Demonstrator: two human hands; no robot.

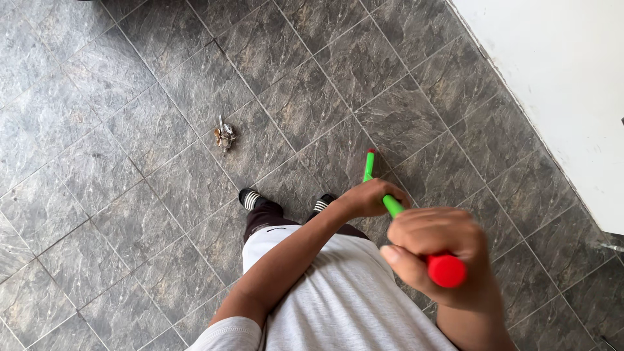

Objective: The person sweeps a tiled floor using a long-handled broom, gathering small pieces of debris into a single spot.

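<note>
Both hands grip a green stick (377, 185): left hand (370, 198) lower, right hand (435, 260) by its red cap (446, 270), fingers clamped. It reaches to the floor (130, 162). Sweeping seems underway; debris (225, 136) lies well apart, needing a reach.

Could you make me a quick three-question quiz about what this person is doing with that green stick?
1. True or false: both hands grip the green stick.
2. Which hand is at the red end cap? A) left hand B) right hand C) neither
3. What lies on the grey tiled floor ahead of the feet?

Key:
1. True. The left hand holds it lower down, the right hand at the top.
2. B.
3. A small pile of debris, apart from the stick and the feet.
</note>
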